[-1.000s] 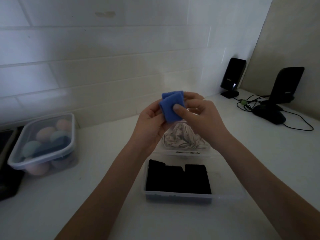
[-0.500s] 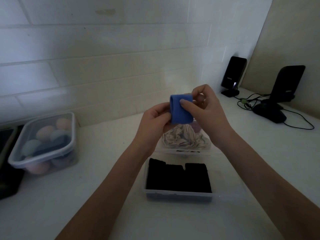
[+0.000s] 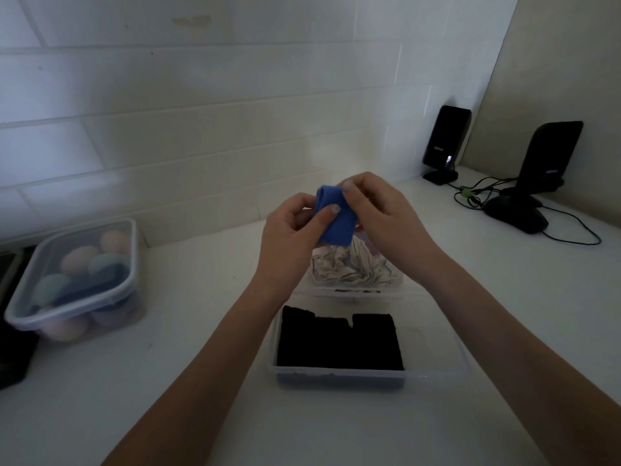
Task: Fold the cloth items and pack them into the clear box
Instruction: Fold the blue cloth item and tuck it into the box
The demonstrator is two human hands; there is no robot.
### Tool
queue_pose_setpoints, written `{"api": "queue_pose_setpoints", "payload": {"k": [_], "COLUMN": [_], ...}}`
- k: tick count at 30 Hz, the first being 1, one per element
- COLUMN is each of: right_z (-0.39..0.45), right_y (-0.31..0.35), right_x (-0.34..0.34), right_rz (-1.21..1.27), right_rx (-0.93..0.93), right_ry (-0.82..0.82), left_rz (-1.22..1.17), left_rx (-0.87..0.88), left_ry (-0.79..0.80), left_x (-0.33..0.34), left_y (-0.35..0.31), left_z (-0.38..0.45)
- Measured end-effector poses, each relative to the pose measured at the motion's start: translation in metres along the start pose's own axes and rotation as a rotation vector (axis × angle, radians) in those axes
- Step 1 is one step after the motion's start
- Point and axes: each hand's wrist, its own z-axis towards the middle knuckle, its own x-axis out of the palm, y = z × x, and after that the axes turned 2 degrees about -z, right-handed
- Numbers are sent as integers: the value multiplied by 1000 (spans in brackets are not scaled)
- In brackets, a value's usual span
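Observation:
A small blue cloth, folded into a narrow band, is held up in front of me above the counter. My left hand pinches its lower left side with the thumb on its face. My right hand grips its top right edge. Below my wrists stands the clear box, holding three folded black cloths side by side on its left. Behind it a second clear container holds crumpled white cloth.
A lidded clear tub of pastel rolled items sits at the left. Two black speakers, a black mouse and cables lie at the back right corner. White tiled wall stands behind the counter.
The blue cloth has been folded narrower and tilted. My right hand moved from its front face to its top edge, and my left thumb now presses on its face.

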Motion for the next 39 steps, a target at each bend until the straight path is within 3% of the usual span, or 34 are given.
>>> {"api": "queue_pose_setpoints", "payload": {"k": [6,9,13,19,25,30,35,39], "right_z": [-8,-11,-13,-44,-79,-88,-86,-89], "right_y": [3,4,9,5,6,12,23,23], "right_x": [1,3,-3,-45,-90,-82,-70,-69], "right_rz": [-376,-358,-296,-172,-528,-761,-929,-1027], "right_rx": [-178,-178,-137,-21,102,166,206,251], "right_ry": [139,196,236,304,511,637,794,770], "left_rz": [126,355,476,580,524,654,740,948], "left_rx": [-25,123,256,293,203,187,178,248], "left_ry": [-32,-38,-35,197,465,737,847,883], "left_x": [5,1,-1,7,14,18,18,18], "left_y": [-1,3,6,3,-15,-12,-8,-10], "left_z": [-3,-4,-5,-17,-27,-34,-37,-38]}}
